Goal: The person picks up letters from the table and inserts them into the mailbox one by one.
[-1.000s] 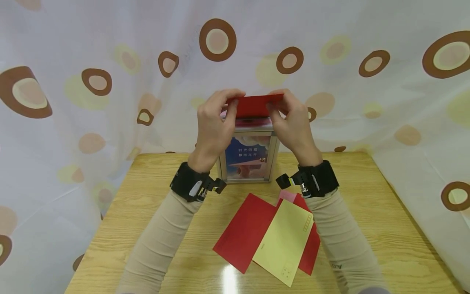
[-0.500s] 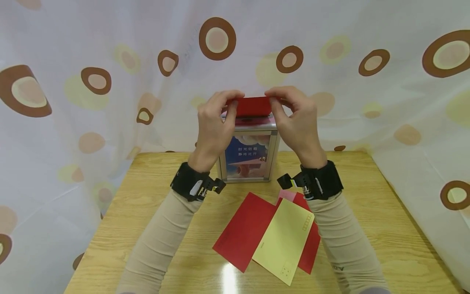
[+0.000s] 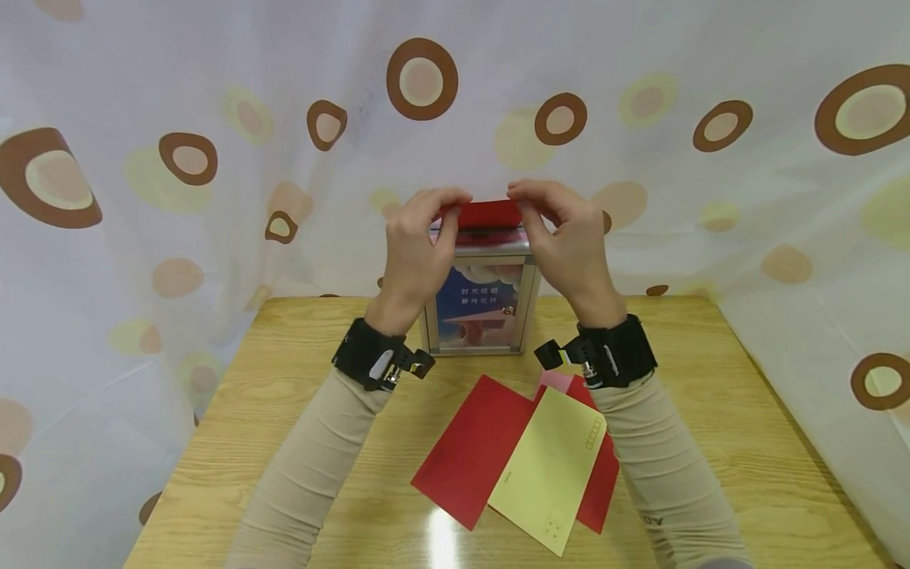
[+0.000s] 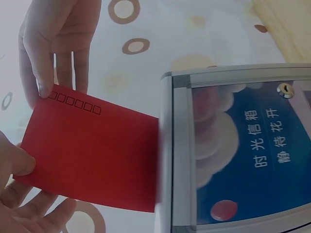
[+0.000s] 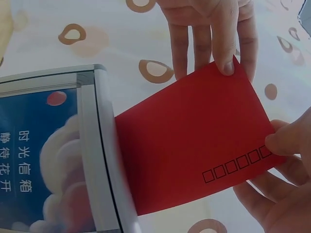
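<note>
A red envelope [image 3: 490,214] stands at the top of a metal-framed letter box [image 3: 478,308] with a blue picture front and Chinese lettering. In the head view my left hand [image 3: 424,251] pinches its left corner between thumb and fingers, while my right hand [image 3: 571,251] pinches the right corner. The left wrist view shows the envelope [image 4: 92,150] with a row of small printed squares; its far end passes out of sight behind the box's top edge [image 4: 166,145]. From the right wrist, both thumbs lie on the envelope's face [image 5: 194,131].
On the wooden table [image 3: 313,442] in front of the box lie a red envelope [image 3: 475,450], a yellow envelope [image 3: 550,470] over another red one [image 3: 600,490], and a pink piece [image 3: 556,381]. A patterned curtain [image 3: 455,142] hangs behind and at both sides.
The right hand has shifted its hold outward to the envelope's corner. Both hands and the envelope have come down a little toward the box top. The envelopes on the table stay put.
</note>
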`<state>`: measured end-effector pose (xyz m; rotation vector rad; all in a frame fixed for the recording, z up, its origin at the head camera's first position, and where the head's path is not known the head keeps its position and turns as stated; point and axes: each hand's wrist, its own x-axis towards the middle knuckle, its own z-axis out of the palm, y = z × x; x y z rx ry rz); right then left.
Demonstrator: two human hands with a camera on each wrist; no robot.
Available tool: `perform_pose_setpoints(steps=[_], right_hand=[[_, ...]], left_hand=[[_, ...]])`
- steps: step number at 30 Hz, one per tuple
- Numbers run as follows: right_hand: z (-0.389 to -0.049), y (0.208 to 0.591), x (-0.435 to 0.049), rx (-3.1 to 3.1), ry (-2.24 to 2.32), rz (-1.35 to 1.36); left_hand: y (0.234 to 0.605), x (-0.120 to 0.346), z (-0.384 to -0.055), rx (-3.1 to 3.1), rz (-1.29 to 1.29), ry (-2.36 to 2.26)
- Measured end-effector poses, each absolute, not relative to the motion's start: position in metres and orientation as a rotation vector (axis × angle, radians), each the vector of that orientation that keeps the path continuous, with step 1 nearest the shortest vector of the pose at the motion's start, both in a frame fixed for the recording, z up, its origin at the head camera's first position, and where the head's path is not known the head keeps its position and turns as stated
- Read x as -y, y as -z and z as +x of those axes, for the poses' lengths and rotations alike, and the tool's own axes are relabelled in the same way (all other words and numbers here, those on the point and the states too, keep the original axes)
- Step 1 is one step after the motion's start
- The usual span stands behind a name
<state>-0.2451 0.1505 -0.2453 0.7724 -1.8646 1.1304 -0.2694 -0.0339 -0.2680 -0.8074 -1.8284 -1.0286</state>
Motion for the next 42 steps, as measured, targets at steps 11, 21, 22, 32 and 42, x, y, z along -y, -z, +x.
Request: perform_pose_setpoints(steps=[11, 21, 22, 32, 42], right_hand=[[-0.272, 0.269, -0.158, 1.928, -1.134, 0.754], [-0.246, 0.255, -0.146, 1.995, -1.124, 0.684], [-0.246, 0.255, -0.146, 2.006, -1.125, 0.674], [-0.278, 0.283, -0.159, 2.052, -1.114, 0.653], [-0.271, 0.290, -0.159, 2.018, -0.995, 0.646]], left_hand=[[0.278, 0.035, -0.273, 1.890, -0.759, 1.051], [0.282, 0.035, -0.275, 1.884, -0.733, 1.043], [0.283, 0.035, -0.275, 1.883, -0.732, 1.045], [0.289, 0.037, -0.275, 1.936, -0.722, 1.047], [0.297, 0.040, -0.266, 2.076, -0.667, 1.026]])
